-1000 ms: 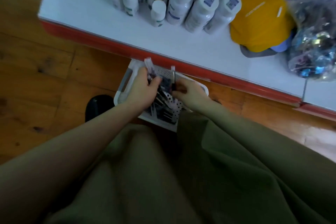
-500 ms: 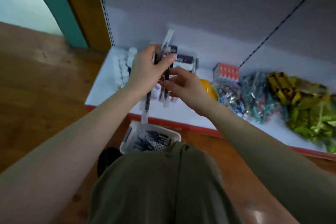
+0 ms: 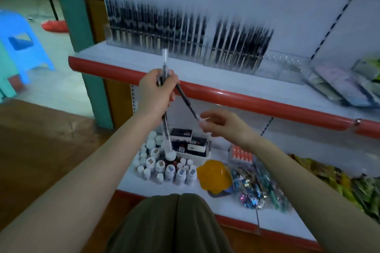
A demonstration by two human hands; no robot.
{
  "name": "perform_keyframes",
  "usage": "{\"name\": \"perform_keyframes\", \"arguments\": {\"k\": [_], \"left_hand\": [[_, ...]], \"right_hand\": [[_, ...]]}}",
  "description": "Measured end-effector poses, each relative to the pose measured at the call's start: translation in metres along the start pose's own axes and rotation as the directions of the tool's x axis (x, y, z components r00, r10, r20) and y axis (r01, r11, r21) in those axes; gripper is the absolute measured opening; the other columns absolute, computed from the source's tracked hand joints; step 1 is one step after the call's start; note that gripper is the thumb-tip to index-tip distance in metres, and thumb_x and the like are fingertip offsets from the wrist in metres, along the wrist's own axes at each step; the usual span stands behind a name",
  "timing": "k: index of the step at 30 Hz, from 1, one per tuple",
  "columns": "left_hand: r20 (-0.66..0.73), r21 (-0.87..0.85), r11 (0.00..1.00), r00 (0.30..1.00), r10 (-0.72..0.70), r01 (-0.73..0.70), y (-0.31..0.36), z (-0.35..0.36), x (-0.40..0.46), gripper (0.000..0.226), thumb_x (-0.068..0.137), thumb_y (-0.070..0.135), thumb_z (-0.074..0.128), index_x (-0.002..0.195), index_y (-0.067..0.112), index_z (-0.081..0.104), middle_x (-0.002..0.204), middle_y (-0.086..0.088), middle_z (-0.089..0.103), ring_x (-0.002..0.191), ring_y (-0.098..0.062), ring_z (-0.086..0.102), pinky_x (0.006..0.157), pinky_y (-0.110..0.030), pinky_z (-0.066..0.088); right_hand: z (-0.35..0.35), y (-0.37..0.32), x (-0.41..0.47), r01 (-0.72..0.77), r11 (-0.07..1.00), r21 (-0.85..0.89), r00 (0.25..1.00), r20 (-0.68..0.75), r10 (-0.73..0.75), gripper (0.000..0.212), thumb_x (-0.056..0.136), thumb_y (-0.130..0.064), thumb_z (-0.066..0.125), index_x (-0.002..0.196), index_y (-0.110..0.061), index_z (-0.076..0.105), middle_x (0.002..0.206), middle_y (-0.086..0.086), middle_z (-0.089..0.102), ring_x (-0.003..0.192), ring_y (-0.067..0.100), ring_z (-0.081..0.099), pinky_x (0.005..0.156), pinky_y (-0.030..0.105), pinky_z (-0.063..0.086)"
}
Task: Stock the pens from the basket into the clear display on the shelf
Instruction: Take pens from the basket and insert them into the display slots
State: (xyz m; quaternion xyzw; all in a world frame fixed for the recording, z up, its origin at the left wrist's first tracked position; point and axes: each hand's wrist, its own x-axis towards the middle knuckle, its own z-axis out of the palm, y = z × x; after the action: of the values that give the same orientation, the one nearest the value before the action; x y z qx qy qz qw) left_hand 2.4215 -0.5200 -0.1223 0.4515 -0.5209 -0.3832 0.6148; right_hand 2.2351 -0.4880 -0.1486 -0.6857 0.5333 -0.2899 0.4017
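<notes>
Moved: we have lifted from the basket to the shelf [image 3: 226, 96].
Left hand [image 3: 153, 93]: grips a pen bundle [image 3: 166, 129].
Right hand [image 3: 222, 124]: pinches one pen [image 3: 186, 101] free.
Clear display [image 3: 185, 35]: we judge it mostly stocked; right compartments bare.

Both bare forearms raised forward.
Left hand [image 3: 155, 91] fisted around slim black-and-clear pens [image 3: 165, 96]; right hand [image 3: 223, 124] lower right, fingers [image 3: 205, 122] pinching one pen's tip.
</notes>
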Motion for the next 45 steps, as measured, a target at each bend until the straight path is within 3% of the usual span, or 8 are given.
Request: {"name": "perform_keyframes", "arguments": {"k": [6,10,14,17,21,30,36,45], "left_hand": [[-0.071,-0.135,0.987,0.992,-0.100,0.089,0.013,0.024,-0.002,0.008,0.090,0.012,0.059,0.085,0.016,0.055,0.060,-0.002,0.054,0.039,-0.005,0.045,0.042,-0.023,0.038],[-0.006,-0.110,0.987,0.993,-0.122,0.121,0.019,0.041,-0.013,0.009,0.090,0.014,0.059,0.083,0.014,0.054,0.056,0.003,0.057,0.038,-0.004,0.043,0.044,-0.025,0.039],[0.074,-0.104,0.987,0.991,-0.115,0.122,0.033,0.066,-0.016,0.011,0.092,0.015,0.056,0.083,0.011,0.053,0.073,-0.003,0.066,0.037,-0.005,0.041,0.042,-0.023,0.037],[0.122,-0.110,0.987,0.987,-0.108,0.121,0.043,0.078,-0.012,0.013,0.092,0.020,0.057,0.085,0.010,0.051,0.065,-0.002,0.054,0.042,-0.009,0.041,0.044,-0.025,0.036],[0.188,-0.091,0.993,0.981,-0.051,0.069,0.055,0.087,-0.004,0.024,0.094,0.030,0.052,0.105,0.010,0.044,0.061,0.000,0.042,0.042,-0.008,0.039,0.043,-0.024,0.035],[0.237,-0.141,0.988,0.971,-0.029,0.064,0.080,0.114,0.021,0.021,0.100,0.024,0.037,0.103,0.006,0.047,0.070,-0.004,0.043,0.058,-0.012,0.045,0.049,-0.020,0.048],[0.261,-0.216,0.968,0.963,-0.070,0.129,0.078,0.125,0.033,0.012,0.099,0.017,0.041,0.100,0.011,0.051,0.075,-0.006,0.057,0.066,-0.015,0.062,0.069,-0.033,0.057],[0.285,-0.139,0.986,0.957,-0.048,0.090,0.067,0.131,0.042,0.015,0.099,0.018,0.042,0.102,0.008,0.053,0.093,-0.005,0.070,0.082,-0.014,0.070,0.079,-0.034,0.055]], "right_hand": [[-0.023,-0.015,-0.015,0.052,0.922,0.383,0.963,-0.264,0.056,0.003,0.085,-0.006,0.063,0.088,-0.008,0.065,0.074,0.003,0.063,0.066,0.012,0.060,0.065,0.022,0.054],[-0.050,-0.032,-0.020,0.127,0.586,0.800,0.927,-0.306,0.217,0.009,0.088,-0.008,0.059,0.080,-0.009,0.062,0.065,0.001,0.060,0.058,0.009,0.059,0.056,0.018,0.053],[-0.072,-0.055,-0.015,0.300,0.388,0.871,0.905,-0.389,0.174,0.005,0.090,-0.013,0.057,0.089,-0.009,0.058,0.074,0.000,0.062,0.062,0.007,0.063,0.059,0.017,0.054],[-0.085,-0.061,-0.010,0.396,0.474,0.787,0.826,-0.531,0.191,0.010,0.091,-0.012,0.058,0.098,-0.005,0.059,0.082,0.004,0.064,0.072,0.010,0.067,0.066,0.017,0.056],[-0.113,-0.062,-0.001,0.462,0.650,0.604,0.667,-0.719,0.194,0.010,0.091,-0.009,0.058,0.081,-0.009,0.060,0.073,0.004,0.063,0.066,0.010,0.065,0.057,0.016,0.052],[-0.174,-0.061,0.021,0.430,0.859,0.276,0.467,-0.883,0.050,0.008,0.091,-0.010,0.057,0.098,-0.009,0.061,0.071,0.002,0.064,0.065,0.010,0.063,0.066,0.021,0.055],[-0.198,-0.057,0.052,0.286,0.957,0.051,0.473,-0.876,-0.095,0.020,0.092,-0.013,0.054,0.107,-0.004,0.063,0.081,0.004,0.066,0.075,0.016,0.065,0.082,0.036,0.054],[-0.207,-0.044,0.077,0.217,0.976,-0.012,0.573,-0.808,-0.138,0.019,0.092,-0.008,0.053,0.107,-0.001,0.063,0.087,0.009,0.066,0.072,0.015,0.063,0.080,0.033,0.054]]}}
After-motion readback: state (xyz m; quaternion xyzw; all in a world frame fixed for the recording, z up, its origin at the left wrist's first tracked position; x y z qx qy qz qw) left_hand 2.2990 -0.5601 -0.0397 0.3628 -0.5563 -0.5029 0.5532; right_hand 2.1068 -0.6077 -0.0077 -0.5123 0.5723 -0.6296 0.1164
